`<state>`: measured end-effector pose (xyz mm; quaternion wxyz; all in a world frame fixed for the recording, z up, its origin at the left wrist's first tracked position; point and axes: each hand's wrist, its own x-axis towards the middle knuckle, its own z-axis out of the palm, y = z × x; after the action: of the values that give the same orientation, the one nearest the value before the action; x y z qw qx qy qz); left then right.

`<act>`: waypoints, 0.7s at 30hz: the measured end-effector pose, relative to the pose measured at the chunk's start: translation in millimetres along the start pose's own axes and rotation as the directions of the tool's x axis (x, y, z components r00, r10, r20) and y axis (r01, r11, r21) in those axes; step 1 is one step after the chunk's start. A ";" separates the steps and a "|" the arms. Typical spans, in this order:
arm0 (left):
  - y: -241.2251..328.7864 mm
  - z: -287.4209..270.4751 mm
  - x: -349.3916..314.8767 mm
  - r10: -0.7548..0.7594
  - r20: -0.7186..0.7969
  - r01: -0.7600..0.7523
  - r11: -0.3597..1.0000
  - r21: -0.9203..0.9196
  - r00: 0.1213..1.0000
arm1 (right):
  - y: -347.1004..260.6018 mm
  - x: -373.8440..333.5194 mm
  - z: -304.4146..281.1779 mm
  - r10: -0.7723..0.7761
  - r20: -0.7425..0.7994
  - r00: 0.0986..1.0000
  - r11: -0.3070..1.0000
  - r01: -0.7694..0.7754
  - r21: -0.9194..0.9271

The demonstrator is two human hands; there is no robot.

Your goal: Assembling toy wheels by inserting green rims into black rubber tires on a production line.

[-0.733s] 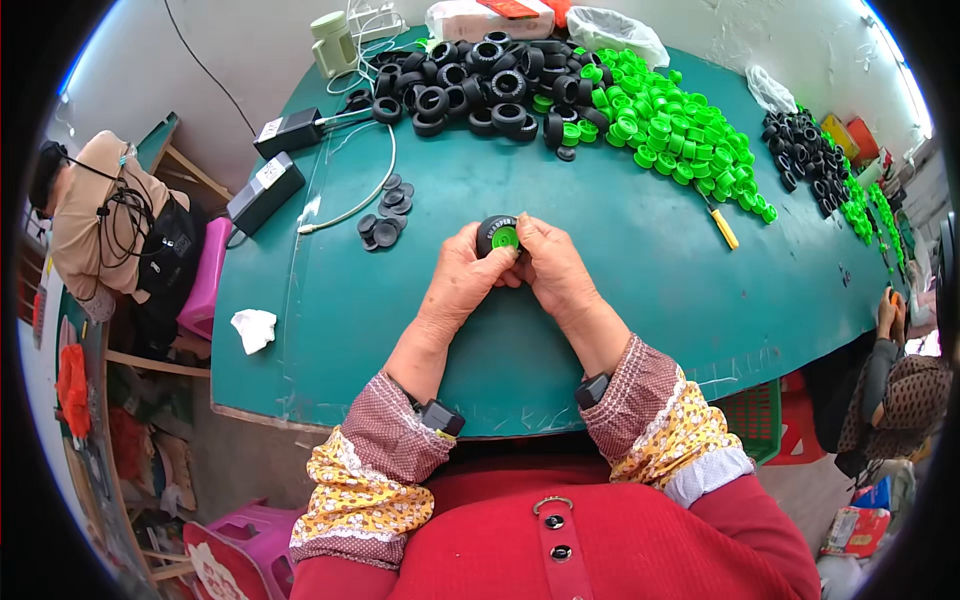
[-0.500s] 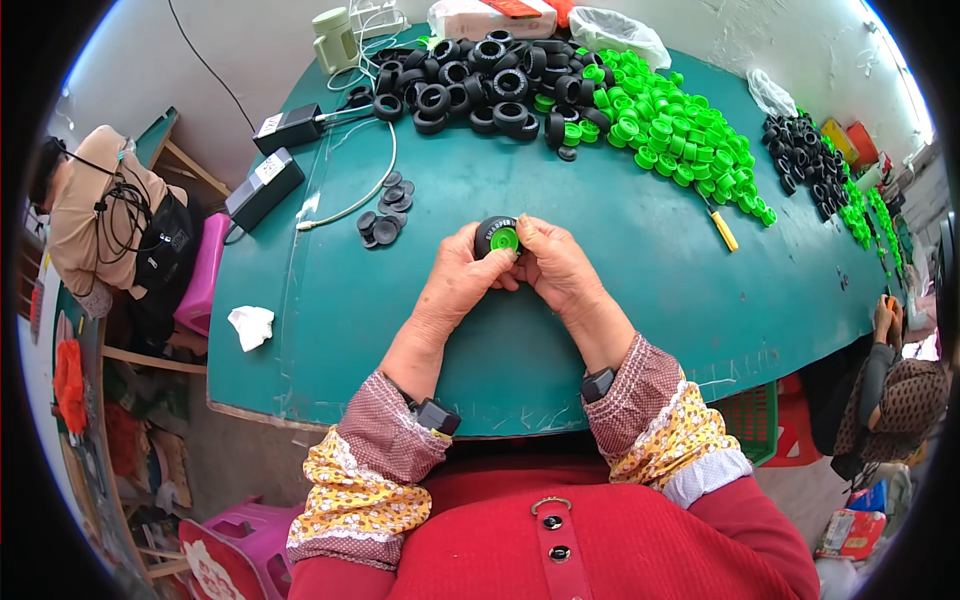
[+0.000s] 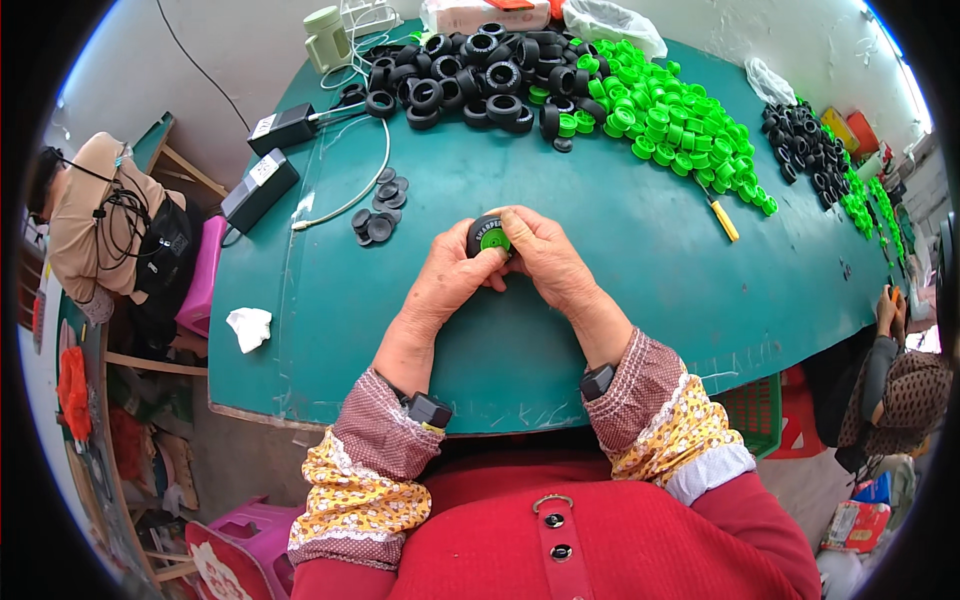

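Both hands meet over the green table top [image 3: 600,300]. The left hand [image 3: 452,275] and the right hand [image 3: 545,258] squeeze one small black rubber wheel with a green plastic middle [image 3: 489,237]. The fingers of both hands are curled tight around the wheel, thumbs pressing on its near side. Beyond the fingertips lies a big heap of black rubber tyres [image 3: 480,75], and next to it a heap of bright green plastic hubs [image 3: 680,135]. Left of the left fingers sits a little bunch of flat dark round caps [image 3: 378,208]. Right of the right fingers lies a yellow-handled tool [image 3: 722,218].
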<state>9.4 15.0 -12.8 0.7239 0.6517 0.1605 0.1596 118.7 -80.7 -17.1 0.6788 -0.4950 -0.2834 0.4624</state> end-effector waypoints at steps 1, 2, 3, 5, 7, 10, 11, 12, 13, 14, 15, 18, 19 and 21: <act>1.5 0.4 -1.0 -0.001 0.001 0.001 1.000 -0.001 1.000 | 0.0 -0.2 -1.0 -0.022 0.050 0.998 0.999 0.024 -0.048; 3.5 0.9 -2.4 0.003 0.027 -0.003 1.000 -0.028 1.000 | -0.6 -1.5 -0.5 -0.021 0.049 0.999 0.999 0.023 -0.048; 4.6 0.7 -3.0 0.010 0.050 -0.007 0.999 -0.054 0.999 | -2.1 -2.6 0.8 -0.031 0.078 0.997 0.998 0.034 -0.044; 4.6 0.1 -3.2 0.018 0.057 -0.015 0.999 -0.051 0.998 | -2.4 -3.1 3.9 -0.040 0.109 0.993 0.998 0.045 -0.041; 5.6 2.2 -3.2 0.024 0.068 -0.021 0.999 -0.049 0.997 | -1.0 -3.1 6.9 -0.063 0.009 0.998 0.998 0.063 -0.003; 8.5 6.4 -3.7 -0.019 0.058 0.019 1.000 -0.009 0.998 | -2.3 -3.4 7.4 -0.013 -0.039 0.999 0.999 0.014 0.032; 8.2 7.2 -3.5 -0.009 0.059 0.009 1.000 -0.002 0.998 | -3.6 -3.8 7.6 -0.012 -0.039 0.999 0.999 0.013 0.033; 7.7 7.6 -3.5 -0.001 0.060 0.001 1.000 0.005 0.998 | -4.8 -4.5 7.7 0.012 -0.040 0.999 0.998 -0.010 0.057; 7.9 8.2 -3.7 -0.003 0.060 0.003 1.000 0.005 0.998 | -5.5 -5.0 7.6 0.036 -0.041 0.999 0.996 -0.033 0.082; 8.7 8.8 -4.1 -0.013 0.054 0.012 0.999 0.032 0.998 | -5.7 -5.4 7.1 0.038 -0.042 0.998 0.996 -0.034 0.084; 8.7 9.1 -3.9 -0.023 0.048 0.020 0.998 0.058 0.999 | -5.8 -5.4 6.3 0.044 -0.027 0.999 0.994 -0.041 0.099; 4.3 8.8 -1.9 -0.032 0.051 0.027 0.994 0.108 0.998 | -5.2 -5.5 1.5 0.055 0.004 0.998 0.989 -0.055 0.137; 5.0 9.3 -2.1 -0.034 0.052 0.028 0.994 0.108 0.998 | -5.1 -5.4 0.3 0.061 0.020 0.998 0.985 -0.063 0.158; 7.5 10.3 -3.7 -0.019 0.007 0.018 0.987 0.161 1.000 | -9.2 -5.7 2.4 0.081 0.017 0.997 0.975 -0.083 0.205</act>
<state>10.5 4.9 -4.2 0.6711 0.7070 0.1759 0.1368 117.5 -85.6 -7.3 0.7054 -0.4315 -0.2167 0.5189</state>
